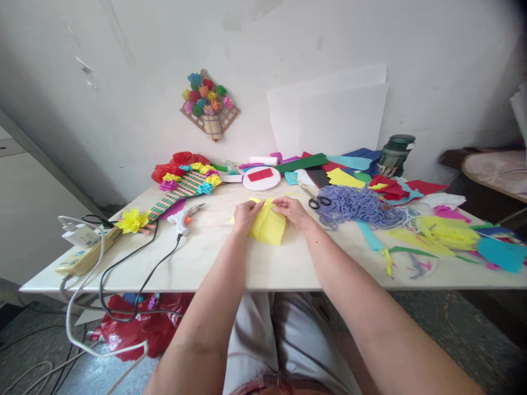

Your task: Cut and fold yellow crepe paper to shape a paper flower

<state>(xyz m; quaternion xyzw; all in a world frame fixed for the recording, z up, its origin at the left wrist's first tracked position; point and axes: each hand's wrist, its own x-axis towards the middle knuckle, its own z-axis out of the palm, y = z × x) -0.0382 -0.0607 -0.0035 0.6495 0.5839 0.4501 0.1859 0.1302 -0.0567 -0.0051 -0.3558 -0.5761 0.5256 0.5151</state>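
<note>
A yellow sheet of crepe paper lies on the white table in front of me. My left hand pinches its upper left edge and my right hand pinches its upper right edge, fingers closed on the paper. Both forearms reach in from the bottom of the view. Black-handled scissors lie just right of my right hand. A white glue gun rests to the left of my left hand.
A purple yarn heap and loose coloured paper pieces cover the right side. A stick craft with paper flowers, a power strip with cables, a white round lid, a green jar and a wall decoration are around.
</note>
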